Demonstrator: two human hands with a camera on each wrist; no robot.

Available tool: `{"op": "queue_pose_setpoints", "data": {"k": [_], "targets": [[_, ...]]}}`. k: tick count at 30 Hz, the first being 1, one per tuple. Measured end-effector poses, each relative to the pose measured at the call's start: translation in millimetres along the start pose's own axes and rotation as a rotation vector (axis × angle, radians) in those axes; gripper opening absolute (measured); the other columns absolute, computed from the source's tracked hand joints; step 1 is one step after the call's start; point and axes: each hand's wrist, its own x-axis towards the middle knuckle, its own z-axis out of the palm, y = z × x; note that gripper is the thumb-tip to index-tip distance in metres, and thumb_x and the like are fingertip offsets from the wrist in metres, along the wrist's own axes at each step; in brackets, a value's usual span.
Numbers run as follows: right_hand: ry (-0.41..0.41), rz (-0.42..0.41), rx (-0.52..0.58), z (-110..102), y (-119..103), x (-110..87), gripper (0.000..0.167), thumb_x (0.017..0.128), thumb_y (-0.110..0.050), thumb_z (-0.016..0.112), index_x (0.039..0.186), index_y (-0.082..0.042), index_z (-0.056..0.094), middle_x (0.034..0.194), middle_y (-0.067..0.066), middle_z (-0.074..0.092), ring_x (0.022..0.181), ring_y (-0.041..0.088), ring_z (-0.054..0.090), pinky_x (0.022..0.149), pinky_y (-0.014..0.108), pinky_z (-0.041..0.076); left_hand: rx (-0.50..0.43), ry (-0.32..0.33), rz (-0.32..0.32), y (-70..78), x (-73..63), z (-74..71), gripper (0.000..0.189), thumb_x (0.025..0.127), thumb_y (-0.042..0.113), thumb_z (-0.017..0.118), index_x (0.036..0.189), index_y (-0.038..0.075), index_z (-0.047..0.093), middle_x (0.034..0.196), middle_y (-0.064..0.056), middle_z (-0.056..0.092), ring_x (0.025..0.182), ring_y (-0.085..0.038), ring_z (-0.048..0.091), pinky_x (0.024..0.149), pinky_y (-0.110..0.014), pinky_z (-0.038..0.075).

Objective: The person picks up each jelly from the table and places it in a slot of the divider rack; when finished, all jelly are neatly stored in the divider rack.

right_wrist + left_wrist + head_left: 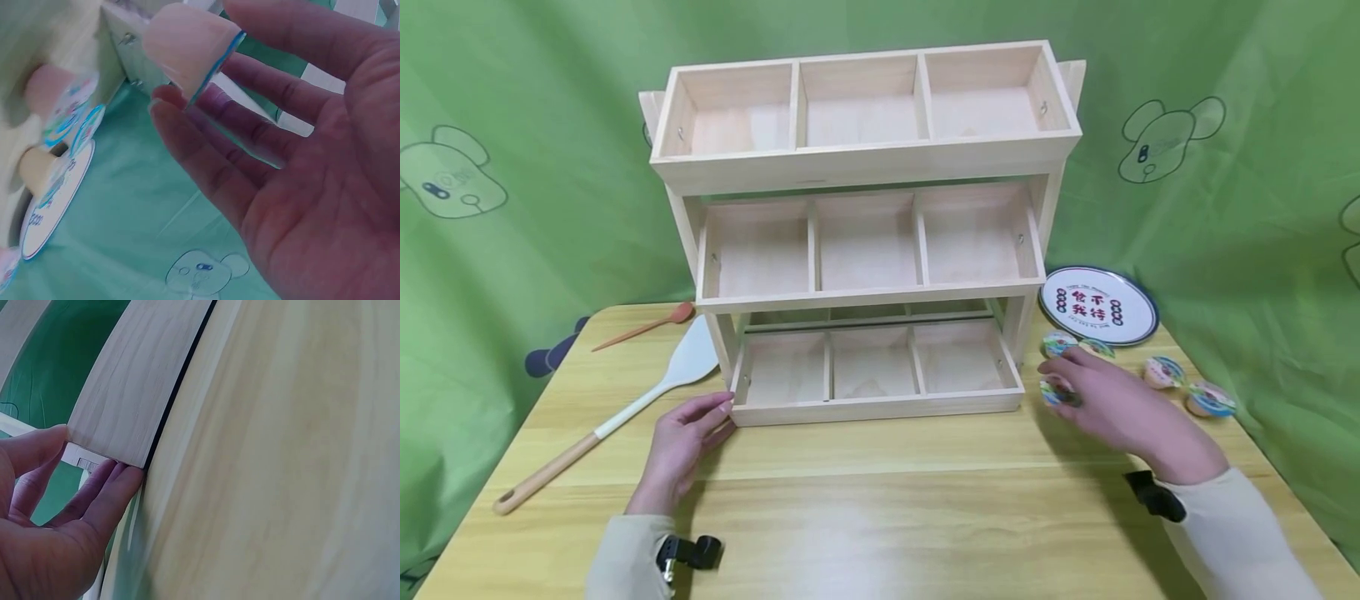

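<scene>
A three-tier wooden shelf [865,162] stands on the table, each tier split into three compartments. My left hand [681,442] holds the left front corner of its lowest tray [880,408]; in the left wrist view the thumb and fingers [103,500] are at the end of the front board. Beside the tray's right end, my right hand [1120,408] reaches over a small jelly cup [190,47] with a blue-rimmed lid. Its thumb and fingers are spread around the cup, and whether they touch it is unclear.
More jelly cups [1163,372] lie on the right, near a round white plate [1101,307] with red writing. A white spatula [692,350] with a wooden handle and a small reddish-brown spoon [681,312] lie on the left. Green curtain [1262,208] surrounds the table.
</scene>
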Motion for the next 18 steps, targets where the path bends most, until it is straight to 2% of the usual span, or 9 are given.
{"op": "queue_pose_setpoints", "data": {"k": [7,14,18], "targets": [[0.010,-0.032,0.012,0,-14,12.2,0.044,0.078,-0.008,0.080,0.118,0.002,0.064,0.108,0.013,0.060,0.093,0.031,0.061,0.079,0.052,0.057,-0.003,-0.010,-0.002,0.2,0.4,0.1,0.019,0.093,-0.003,0.063,0.111,0.001,0.070,0.121,-0.012,0.058,0.104,-0.018,0.064,0.097,-0.034,0.054],[0.011,-0.067,0.023,1,-26,23.7,0.043,0.078,-0.007,0.080,0.117,0.001,0.065,0.111,0.015,0.060,0.094,0.033,0.062,0.079,0.052,0.058,0.007,-0.007,-0.010,0.2,0.3,-0.3,0.023,0.093,-0.002,0.064,0.116,-0.002,0.067,0.122,-0.012,0.057,0.105,-0.019,0.063,0.098,-0.034,0.054],[0.011,-0.094,0.054,3,-31,29.8,0.042,0.079,-0.008,0.079,0.118,0.000,0.065,0.110,0.011,0.060,0.092,0.028,0.062,0.077,0.047,0.059,0.011,-0.003,-0.012,0.5,0.1,-0.5,0.024,0.093,-0.002,0.064,0.117,-0.003,0.066,0.122,-0.012,0.057,0.104,-0.018,0.064,0.097,-0.033,0.054]]}}
